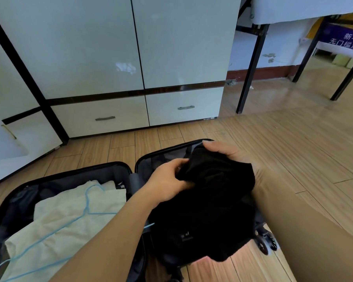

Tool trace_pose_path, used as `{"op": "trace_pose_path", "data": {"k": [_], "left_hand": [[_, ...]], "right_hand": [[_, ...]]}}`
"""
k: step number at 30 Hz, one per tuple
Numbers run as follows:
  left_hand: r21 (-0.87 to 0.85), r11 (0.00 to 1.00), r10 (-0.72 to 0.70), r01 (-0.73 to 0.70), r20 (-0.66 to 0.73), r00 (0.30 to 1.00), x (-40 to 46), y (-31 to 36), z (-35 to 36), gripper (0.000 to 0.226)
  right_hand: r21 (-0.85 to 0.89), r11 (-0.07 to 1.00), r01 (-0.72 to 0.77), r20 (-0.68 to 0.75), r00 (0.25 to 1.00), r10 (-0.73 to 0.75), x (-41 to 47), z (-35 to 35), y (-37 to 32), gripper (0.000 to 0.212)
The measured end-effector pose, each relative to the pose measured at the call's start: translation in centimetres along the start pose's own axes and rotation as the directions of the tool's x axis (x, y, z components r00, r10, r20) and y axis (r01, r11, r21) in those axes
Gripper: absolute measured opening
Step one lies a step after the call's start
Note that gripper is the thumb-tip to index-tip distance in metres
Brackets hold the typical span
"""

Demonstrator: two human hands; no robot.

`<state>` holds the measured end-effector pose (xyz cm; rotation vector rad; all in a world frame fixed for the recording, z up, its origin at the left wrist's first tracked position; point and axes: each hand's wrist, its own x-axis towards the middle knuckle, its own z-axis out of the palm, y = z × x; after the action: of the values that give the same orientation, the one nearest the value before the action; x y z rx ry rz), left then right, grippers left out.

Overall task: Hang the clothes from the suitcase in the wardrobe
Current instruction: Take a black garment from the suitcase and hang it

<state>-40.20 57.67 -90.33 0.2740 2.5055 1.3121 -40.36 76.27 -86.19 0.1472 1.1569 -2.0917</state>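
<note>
A dark suitcase (121, 166) lies open on the wooden floor. Its left half holds a pale cream garment (69, 216) with light blue wire hangers (55, 231) lying on top. Over the right half I hold a black garment (208, 202) lifted and bunched. My left hand (167, 180) pinches its near edge with curled fingers. My right hand (222, 151) grips the top of the fabric from behind. The white wardrobe (110, 47) stands just beyond the suitcase, its doors closed.
Two drawers with metal handles (105, 118) sit at the wardrobe's base. A black-legged table (251, 64) stands at the right rear, with a purple banner (346, 40) behind it. Suitcase wheels (266, 240) stick out at the lower right. Open wooden floor stretches to the right.
</note>
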Motion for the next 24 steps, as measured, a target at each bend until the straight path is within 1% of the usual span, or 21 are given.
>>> {"op": "trace_pose_path", "data": {"k": [1, 2, 4, 5, 7, 8, 9, 10, 11, 13, 14, 15, 16, 17, 18, 19, 20, 21, 22, 23, 24], "left_hand": [[-0.006, 0.998, -0.060, 0.059, -0.030, 0.998, 0.1, -0.2, -0.1, 0.033], [-0.034, 0.991, -0.132, 0.130, -0.063, 0.989, 0.1, -0.4, -0.3, 0.018], [-0.217, 0.947, -0.261, 0.238, -0.080, 0.962, 0.0, -0.6, -0.8, 0.017], [-0.360, 0.893, -0.310, 0.271, -0.054, 0.949, -0.3, -0.4, -1.0, 0.020], [-0.590, 0.748, -0.364, 0.304, 0.019, 0.931, -0.5, 0.5, -1.2, 0.024], [-0.669, 0.674, -0.386, 0.312, 0.040, 0.922, -0.5, 1.0, -1.3, 0.023], [-0.735, 0.599, -0.426, 0.319, 0.045, 0.904, -0.5, 1.5, -1.3, 0.021], [-0.786, 0.523, -0.468, 0.330, 0.059, 0.882, -0.5, 1.9, -1.4, 0.018], [-0.824, 0.459, -0.503, 0.334, 0.069, 0.861, -0.5, 2.5, -1.5, 0.016], [-0.857, 0.387, -0.553, 0.339, 0.079, 0.830, -0.6, 3.3, -1.9, 0.017], [-0.869, 0.362, -0.559, 0.338, 0.087, 0.825, -0.5, 3.5, -2.0, 0.018], [-0.877, 0.344, -0.552, 0.336, 0.101, 0.828, -0.5, 3.5, -2.2, 0.020], [-0.886, 0.322, -0.541, 0.335, 0.119, 0.833, -0.5, 3.6, -2.5, 0.023], [-0.892, 0.303, -0.531, 0.335, 0.134, 0.837, -0.5, 3.7, -2.6, 0.027], [-0.894, 0.295, -0.522, 0.338, 0.145, 0.840, -0.6, 3.7, -2.8, 0.031], [-0.891, 0.298, -0.519, 0.343, 0.150, 0.842, -0.7, 3.9, -3.0, 0.033], [-0.884, 0.312, -0.513, 0.348, 0.151, 0.845, -0.9, 4.0, -3.1, 0.033], [-0.874, 0.334, -0.492, 0.354, 0.159, 0.856, -1.1, 4.1, -3.1, 0.033], [-0.855, 0.366, -0.465, 0.368, 0.174, 0.868, -1.2, 4.2, -3.1, 0.031], [-0.830, 0.401, -0.440, 0.388, 0.196, 0.876, -1.5, 4.3, -3.0, 0.028], [-0.801, 0.445, -0.428, 0.401, 0.203, 0.881, -1.7, 4.3, -3.1, 0.024]], "right_hand": [[-0.069, 0.998, -0.005, 0.001, 1.000, 0.005, -0.2, -0.1, -0.3, 0.057], [-0.219, 0.975, -0.025, -0.025, 0.999, 0.020, -0.5, -0.3, -0.5, 0.062], [-0.583, 0.806, -0.108, -0.217, 0.976, -0.027, -0.5, -1.0, -0.3, 0.059], [-0.698, 0.697, -0.167, -0.352, 0.927, -0.130, -0.2, -1.5, 0.0, 0.051], [-0.812, 0.495, -0.309, -0.533, 0.739, -0.412, 0.6, -2.6, 1.0, 0.037], [-0.844, 0.348, -0.408, -0.536, 0.634, -0.558, 0.9, -2.8, 1.4, 0.037], [-0.849, 0.210, -0.484, -0.484, 0.555, -0.677, 1.3, -3.0, 1.8, 0.042], [-0.861, 0.149, -0.487, -0.414, 0.501, -0.760, 1.5, -3.0, 2.1, 0.048], [-0.898, 0.157, -0.410, -0.353, 0.460, -0.815, 1.6, -2.8, 2.1, 0.051], [-0.974, 0.211, -0.081, -0.226, 0.431, -0.874, 1.2, -1.2, 1.6, 0.043], [-0.973, 0.214, 0.086, -0.153, 0.453, -0.878, 1.0, -0.4, 1.4, 0.036], [-0.947, 0.241, 0.215, -0.097, 0.521, -0.848, 0.8, 0.4, 1.2, 0.031], [-0.916, 0.278, 0.288, -0.042, 0.622, -0.782, 0.7, 0.9, 1.2, 0.031], [-0.907, 0.312, 0.282, 0.005, 0.749, -0.663, 0.5, 1.3, 1.2, 0.036], [-0.929, 0.314, 0.196, 0.012, 0.863, -0.504, 0.6, 1.1, 1.4, 0.047], [-0.961, 0.260, 0.090, -0.009, 0.935, -0.356, 0.9, 0.7, 1.7, 0.062], [-0.984, 0.176, -0.004, -0.051, 0.963, -0.265, 1.2, 0.3, 2.2, 0.072], [-0.992, 0.116, -0.057, -0.083, 0.968, -0.237, 1.6, -0.2, 2.8, 0.069], [-0.990, 0.120, -0.069, -0.099, 0.959, -0.267, 2.0, -0.6, 3.5, 0.048], [-0.984, 0.165, -0.066, -0.119, 0.934, -0.338, 2.2, -0.9, 4.0, 0.022], [-0.970, 0.232, -0.069, -0.162, 0.896, -0.414, 2.4, -1.2, 4.2, 0.007]]}}
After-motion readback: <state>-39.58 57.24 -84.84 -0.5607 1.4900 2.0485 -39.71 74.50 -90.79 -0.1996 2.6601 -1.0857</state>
